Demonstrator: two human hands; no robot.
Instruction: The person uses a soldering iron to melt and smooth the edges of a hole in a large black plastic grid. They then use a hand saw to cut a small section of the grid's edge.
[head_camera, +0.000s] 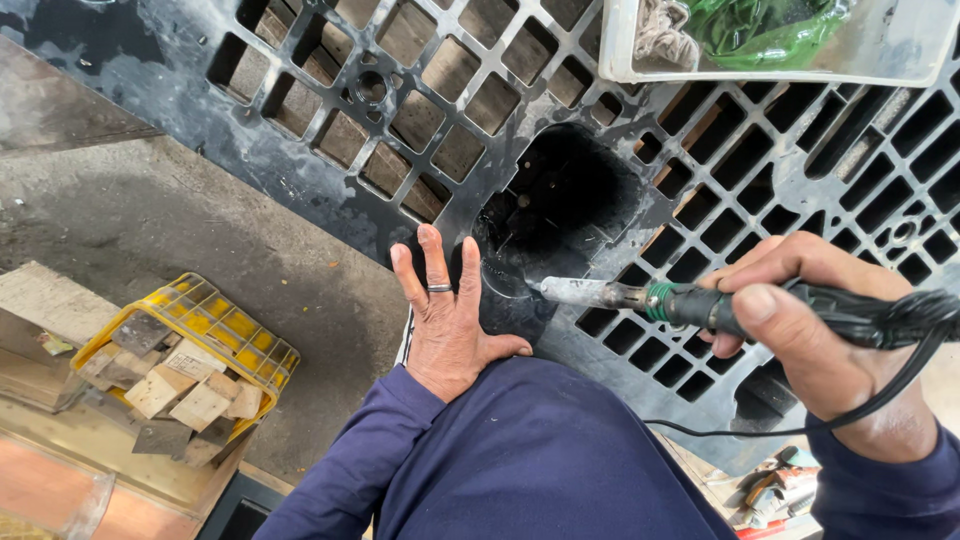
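A black plastic pallet (330, 200) with a grid of openings lies before me, with a large broken hole (560, 200) near its middle. My left hand (450, 310), a ring on one finger, presses flat on the pallet's edge just left of the hole. My right hand (820, 320) grips a soldering iron (640, 296) by its black handle. Its metal tip touches the plastic at the hole's lower rim, close to my left fingers. The iron's black cord (900, 380) loops down past my right wrist.
A white tray (780, 70) holding green plastic and string sits on the pallet's far right. A yellow basket (215, 320) of wood offcuts stands on the lower left by the concrete floor (150, 220). Small tools (775, 495) lie at the lower right.
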